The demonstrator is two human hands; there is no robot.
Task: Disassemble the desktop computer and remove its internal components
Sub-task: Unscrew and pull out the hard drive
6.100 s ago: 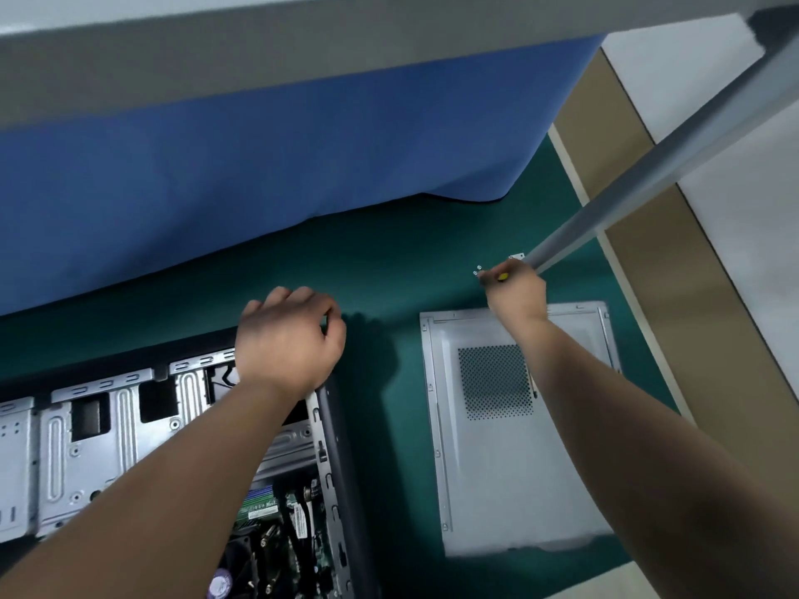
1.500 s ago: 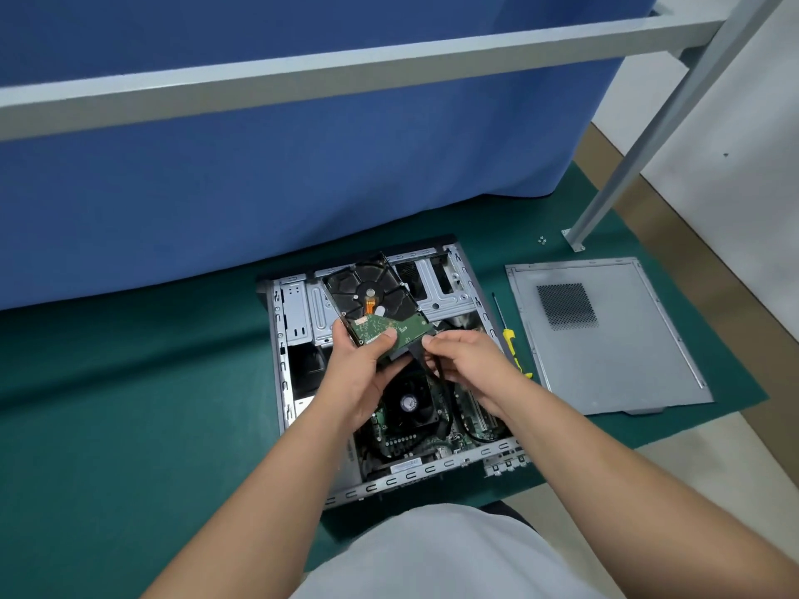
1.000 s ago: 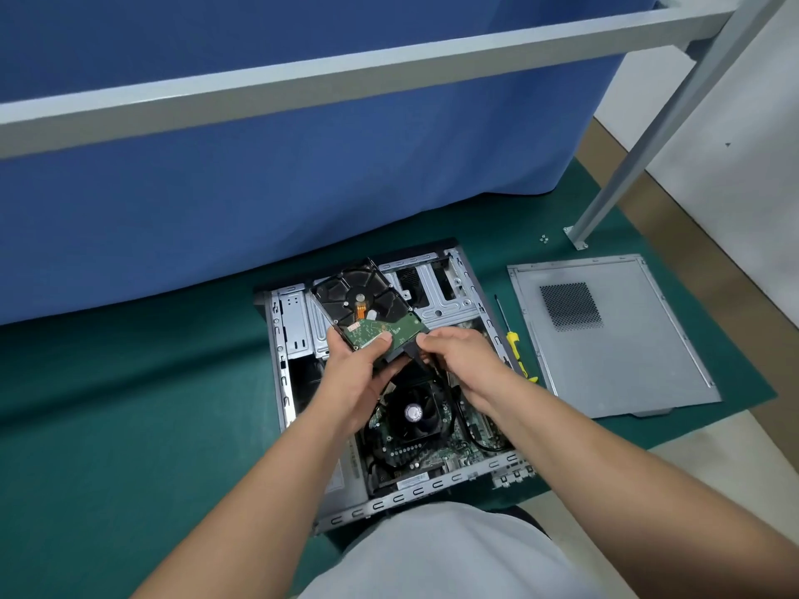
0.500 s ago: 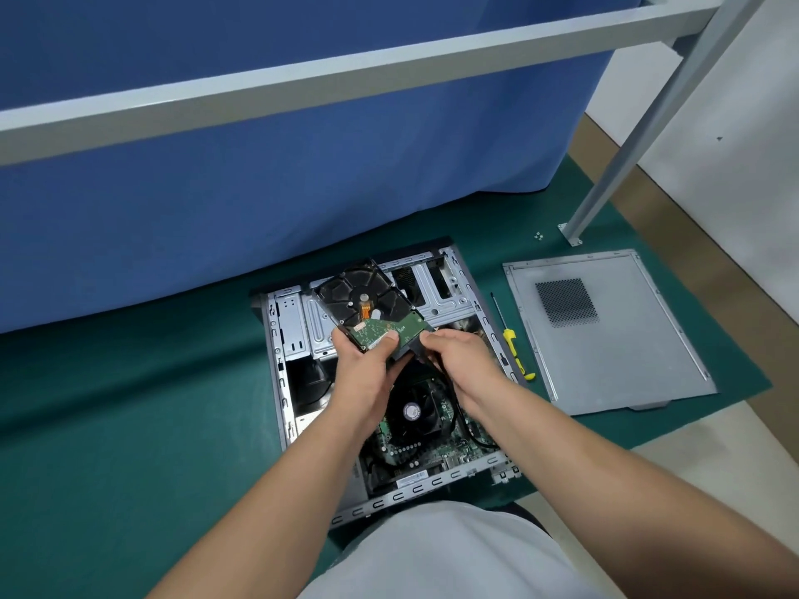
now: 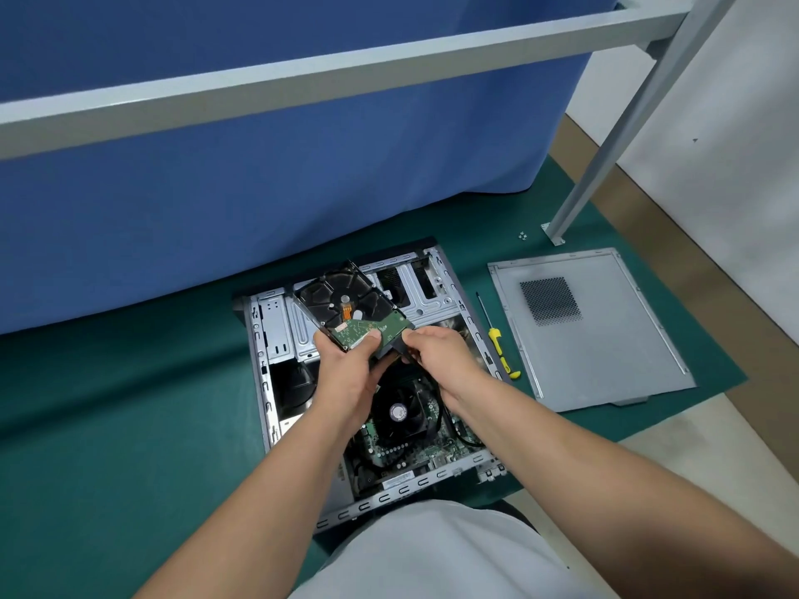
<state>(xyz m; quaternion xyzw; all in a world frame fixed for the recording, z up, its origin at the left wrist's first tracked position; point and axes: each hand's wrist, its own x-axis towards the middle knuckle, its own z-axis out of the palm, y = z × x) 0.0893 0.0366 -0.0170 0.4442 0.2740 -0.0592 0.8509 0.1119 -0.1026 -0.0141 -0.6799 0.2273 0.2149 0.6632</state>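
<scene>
The open desktop case [image 5: 276,339] lies flat on the green mat, its motherboard and black CPU fan [image 5: 400,410] exposed. Above it my left hand [image 5: 346,365] grips the near end of a hard drive [image 5: 350,302], held tilted with its green circuit board facing up. My right hand [image 5: 436,356] pinches the black cable connector [image 5: 400,345] at the drive's near right corner. Black cables run from there down into the case.
A grey side panel [image 5: 605,339] lies on the mat right of the case. A yellow-handled screwdriver [image 5: 497,343] rests between them. Small screws [image 5: 523,236] sit by the foot of a grey metal leg [image 5: 605,157]. A blue cloth hangs behind; a grey bar crosses overhead.
Six seconds ago my left hand rested on the case and my right put the screwdriver down. Over the last 1.5 seconds both hands have stayed on the drive, barely shifting.
</scene>
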